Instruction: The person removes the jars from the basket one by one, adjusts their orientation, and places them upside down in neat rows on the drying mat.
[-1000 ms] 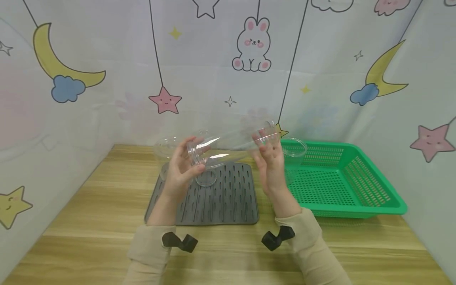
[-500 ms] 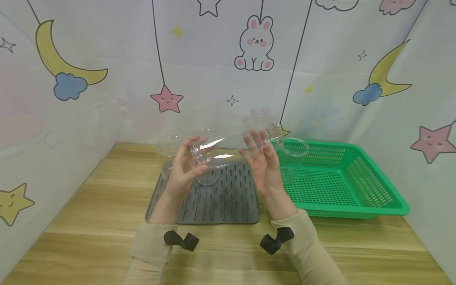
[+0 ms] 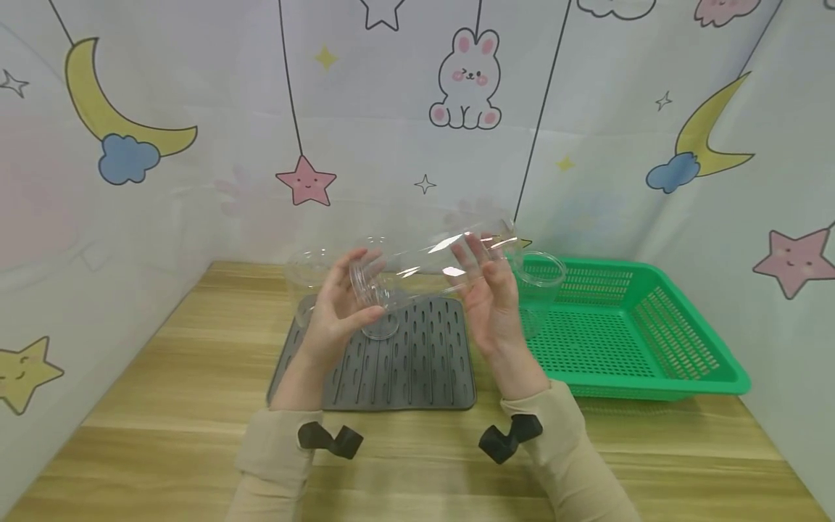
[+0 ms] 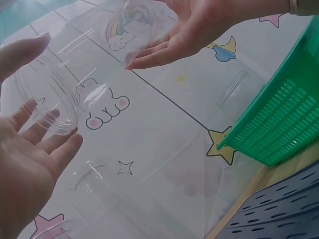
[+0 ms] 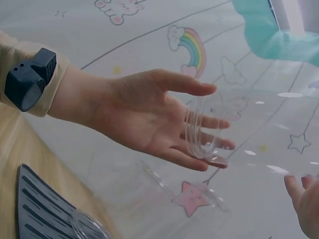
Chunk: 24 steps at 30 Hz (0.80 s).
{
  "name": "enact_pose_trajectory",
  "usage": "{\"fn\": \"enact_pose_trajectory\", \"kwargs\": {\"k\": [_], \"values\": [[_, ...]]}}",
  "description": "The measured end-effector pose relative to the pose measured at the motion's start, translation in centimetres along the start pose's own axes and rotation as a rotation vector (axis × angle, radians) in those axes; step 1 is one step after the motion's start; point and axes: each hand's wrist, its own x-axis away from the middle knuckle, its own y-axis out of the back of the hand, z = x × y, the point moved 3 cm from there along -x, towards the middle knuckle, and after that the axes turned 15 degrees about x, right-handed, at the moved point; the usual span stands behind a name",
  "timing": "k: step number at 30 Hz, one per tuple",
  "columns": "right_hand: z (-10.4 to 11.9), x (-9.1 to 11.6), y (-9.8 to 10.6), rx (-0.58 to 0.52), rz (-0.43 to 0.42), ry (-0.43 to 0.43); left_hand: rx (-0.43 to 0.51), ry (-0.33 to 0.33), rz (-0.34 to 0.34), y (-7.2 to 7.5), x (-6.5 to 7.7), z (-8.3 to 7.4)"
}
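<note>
My left hand [image 3: 324, 313] grips the rim end of a clear plastic cup [image 3: 424, 268], thumb on the near side and fingers beyond. The cup lies nearly sideways in the air, its other end tilted up to the right. My right hand [image 3: 491, 308] is at that end, palm up; its fairly straight fingers show through the clear wall. In the left wrist view the right hand [image 4: 194, 32] lies along the cup's far end. Ridged rings [image 5: 199, 132] circle the rim end, with the left hand's spread fingers [image 5: 209, 121] around it in the right wrist view.
A grey ridged drying mat [image 3: 417, 362] lies on the wooden table [image 3: 163, 406]. Clear cups stand at its back, including one [image 3: 380, 335] behind the held cup. Another clear cup [image 3: 540, 279] overlaps the green plastic basket [image 3: 685, 377] at right. A printed curtain [image 3: 391, 109] hangs behind.
The right hand's fingers have shifted along the far end of the cup, moving away and back against it. Light reflections on the cup differ. The left hand keeps its grip almost unmoved.
</note>
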Motion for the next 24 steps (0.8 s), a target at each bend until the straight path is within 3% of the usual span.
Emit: {"fn": "enact_pose_trajectory", "kwargs": {"k": [5,10,19,24], "values": [[0.6,-0.3,0.1,-0.005,0.010,0.026,-0.035,-0.018,-0.018,0.2,0.1,-0.5],[1.3,-0.6,0.5,0.064,0.016,0.071,-0.034,-0.092,-0.068,1.1,0.1,-1.3],[2.4,-1.0,1.4,0.270,0.038,0.127,0.117,-0.309,-0.241,3.6,0.7,-3.7],[2.7,-1.4,2.0,0.385,0.039,0.139,0.132,-0.370,-0.417,5.7,1.4,-4.9]]}}
